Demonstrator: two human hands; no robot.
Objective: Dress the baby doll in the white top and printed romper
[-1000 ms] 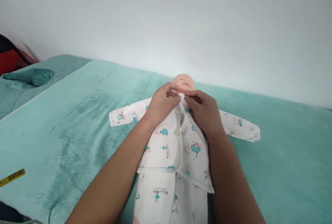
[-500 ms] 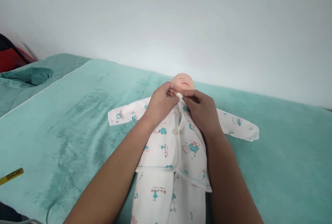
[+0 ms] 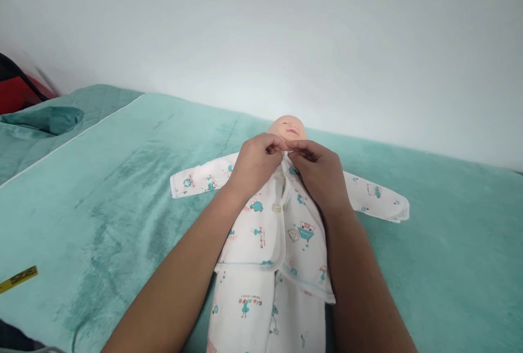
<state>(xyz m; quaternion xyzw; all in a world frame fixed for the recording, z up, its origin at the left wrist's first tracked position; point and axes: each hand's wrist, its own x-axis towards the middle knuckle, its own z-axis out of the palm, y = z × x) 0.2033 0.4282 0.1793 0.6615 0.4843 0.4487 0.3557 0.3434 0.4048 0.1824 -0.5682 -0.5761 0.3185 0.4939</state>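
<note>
Pinching a white printed cloth jacket (image 3: 250, 236) at the neck with left hand (image 3: 257, 165) and right hand (image 3: 321, 174), pink doll head (image 3: 288, 125) just beyond the grip, pale round button (image 3: 277, 208) nearer.

Pinching white cloth jacket with teal prints (image 3: 249, 244) at neck between fingertips of bare left hand (image 3: 258, 161) and bare right hand (image 3: 322, 174), just below chin of smooth pink doll (image 3: 287, 126). Laid on teal plush blanket (image 3: 453, 238), overlapping white printed lower garment (image 3: 232, 298). With flat black-marked yellow strip (image 3: 18, 279) near left edge, grey-white wall (image 3: 261, 31) behind.
</note>
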